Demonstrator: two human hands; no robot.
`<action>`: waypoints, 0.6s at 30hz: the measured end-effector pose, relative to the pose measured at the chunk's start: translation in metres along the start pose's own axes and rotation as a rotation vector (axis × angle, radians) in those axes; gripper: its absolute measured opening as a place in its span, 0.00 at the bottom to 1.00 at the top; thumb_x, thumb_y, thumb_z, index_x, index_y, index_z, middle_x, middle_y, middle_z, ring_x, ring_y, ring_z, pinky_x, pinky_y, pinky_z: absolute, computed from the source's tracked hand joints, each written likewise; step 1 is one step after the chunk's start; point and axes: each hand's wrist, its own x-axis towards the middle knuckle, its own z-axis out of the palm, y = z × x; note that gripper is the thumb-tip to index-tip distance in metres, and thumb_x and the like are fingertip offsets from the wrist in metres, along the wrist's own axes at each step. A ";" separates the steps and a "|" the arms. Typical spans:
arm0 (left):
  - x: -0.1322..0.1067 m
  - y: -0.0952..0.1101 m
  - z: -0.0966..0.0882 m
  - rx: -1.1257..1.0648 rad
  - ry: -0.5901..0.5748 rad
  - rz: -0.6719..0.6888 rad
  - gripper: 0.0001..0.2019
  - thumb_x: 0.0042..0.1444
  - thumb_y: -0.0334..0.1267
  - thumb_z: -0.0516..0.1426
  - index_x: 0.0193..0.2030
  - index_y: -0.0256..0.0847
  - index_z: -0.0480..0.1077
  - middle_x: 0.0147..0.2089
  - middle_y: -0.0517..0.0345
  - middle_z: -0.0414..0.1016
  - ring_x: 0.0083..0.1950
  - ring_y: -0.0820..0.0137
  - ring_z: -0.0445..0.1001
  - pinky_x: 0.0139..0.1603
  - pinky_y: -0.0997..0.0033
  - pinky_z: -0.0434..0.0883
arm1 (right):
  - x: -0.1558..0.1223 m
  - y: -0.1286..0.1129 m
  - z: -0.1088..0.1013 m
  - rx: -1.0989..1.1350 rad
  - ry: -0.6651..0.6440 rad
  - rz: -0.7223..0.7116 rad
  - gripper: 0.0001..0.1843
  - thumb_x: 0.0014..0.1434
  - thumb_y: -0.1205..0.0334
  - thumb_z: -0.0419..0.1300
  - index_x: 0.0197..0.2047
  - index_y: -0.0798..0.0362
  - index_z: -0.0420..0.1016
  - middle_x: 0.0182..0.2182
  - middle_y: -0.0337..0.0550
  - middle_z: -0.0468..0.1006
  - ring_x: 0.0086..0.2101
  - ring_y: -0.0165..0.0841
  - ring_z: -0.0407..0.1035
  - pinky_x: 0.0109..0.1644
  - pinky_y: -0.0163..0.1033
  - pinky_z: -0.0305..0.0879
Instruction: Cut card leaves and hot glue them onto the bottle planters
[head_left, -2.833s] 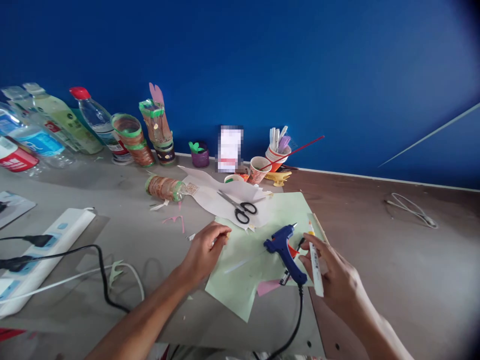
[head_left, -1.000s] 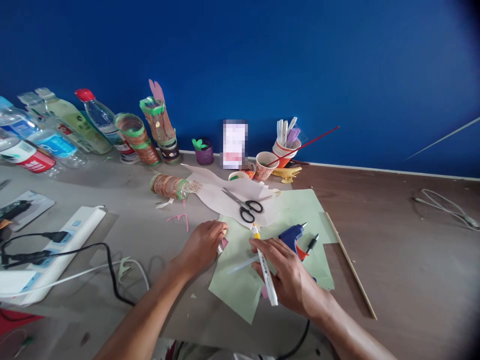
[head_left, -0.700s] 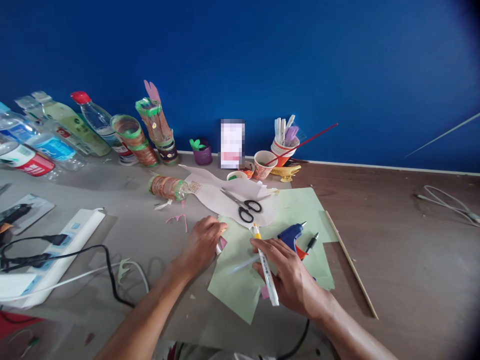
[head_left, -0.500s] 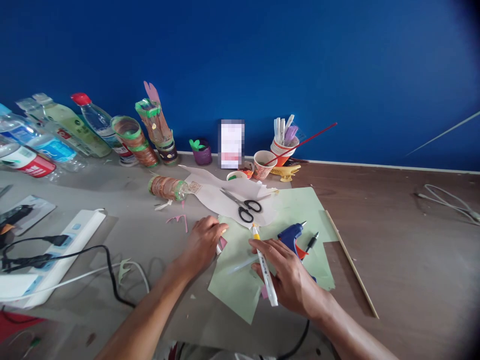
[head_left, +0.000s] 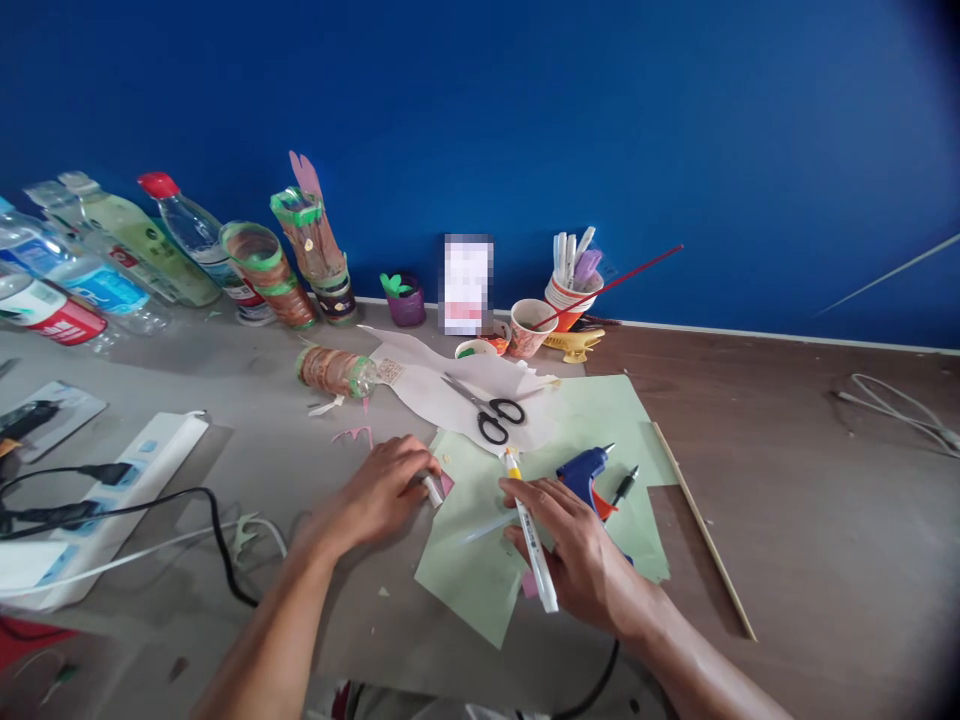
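Just on my side of the scissors (head_left: 495, 418), my right hand (head_left: 561, 535) grips a white marker (head_left: 536, 555) between thumb and fingers, its orange tip aimed toward the black handles; I cannot tell whether it touches the white paper (head_left: 480, 375) beneath the scissors. Left of the scissors and nearer me, my left hand (head_left: 386, 490) curls closed around a small white cap (head_left: 433, 491), which sticks out beside a pink scrap (head_left: 448, 484). A tiny yellow bit (head_left: 447, 459) rests on the green paper (head_left: 480, 590), left of the scissors and just past my left fingers. To handle this well, I judge, I want a light pinch close to the marker's coloured end and the tip lifted, so no stray stroke lands on either paper. The bit looks small enough to slip, so it would want steadying by a fingertip, with the cap tucked well into my palm. The glue gun (head_left: 581, 472) lies right of the scissors, partly behind my right hand, so I should lift that hand rather than drag it; the nozzle may be hot.
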 end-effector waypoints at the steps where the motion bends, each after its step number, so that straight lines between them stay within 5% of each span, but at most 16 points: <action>1: -0.001 0.000 -0.001 0.007 -0.036 0.019 0.15 0.56 0.26 0.52 0.44 0.45 0.73 0.46 0.56 0.72 0.50 0.64 0.69 0.52 0.64 0.65 | 0.000 0.000 0.000 -0.002 0.002 0.003 0.20 0.64 0.68 0.54 0.59 0.53 0.63 0.44 0.54 0.78 0.42 0.44 0.72 0.43 0.49 0.72; 10: 0.000 0.009 0.002 -0.020 -0.006 0.020 0.14 0.57 0.26 0.52 0.41 0.45 0.75 0.44 0.55 0.70 0.47 0.64 0.69 0.51 0.63 0.64 | 0.000 -0.001 0.000 -0.012 -0.001 -0.001 0.20 0.63 0.68 0.54 0.59 0.52 0.65 0.43 0.53 0.79 0.40 0.43 0.74 0.42 0.47 0.73; 14: 0.000 0.019 -0.004 -0.396 0.084 0.008 0.05 0.61 0.35 0.54 0.41 0.41 0.71 0.42 0.55 0.69 0.43 0.68 0.69 0.47 0.68 0.67 | -0.001 -0.004 0.000 0.014 0.021 -0.016 0.21 0.63 0.68 0.55 0.59 0.51 0.64 0.42 0.51 0.79 0.40 0.42 0.74 0.42 0.47 0.73; 18: 0.001 0.023 0.000 -0.923 0.220 -0.087 0.10 0.61 0.42 0.57 0.45 0.39 0.69 0.37 0.58 0.68 0.38 0.71 0.68 0.42 0.70 0.67 | -0.002 -0.007 0.003 0.048 0.006 -0.052 0.22 0.63 0.68 0.56 0.60 0.51 0.63 0.42 0.51 0.78 0.40 0.42 0.73 0.42 0.48 0.72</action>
